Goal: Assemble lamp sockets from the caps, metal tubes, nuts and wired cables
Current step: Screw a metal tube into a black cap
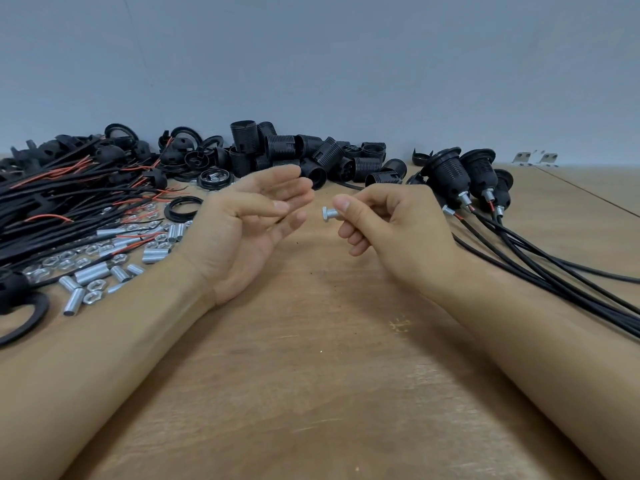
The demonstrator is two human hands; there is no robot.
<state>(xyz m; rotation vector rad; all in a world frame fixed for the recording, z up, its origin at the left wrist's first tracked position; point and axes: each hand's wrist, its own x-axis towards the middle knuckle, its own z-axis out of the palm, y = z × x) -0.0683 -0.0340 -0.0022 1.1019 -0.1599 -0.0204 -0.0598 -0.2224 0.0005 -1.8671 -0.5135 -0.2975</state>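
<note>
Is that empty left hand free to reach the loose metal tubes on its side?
Probably yes: the left hand holds nothing, and the metal tubes lie uncovered on the table beside its forearm.

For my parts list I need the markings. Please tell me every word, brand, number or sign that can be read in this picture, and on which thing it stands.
None: no text can be read anywhere.
Black threaded socket bodies: no readable marking.
Metal tube with nut, pinched by the right hand: bare.
Two small metal plates by the wall: too small to tell.
</note>
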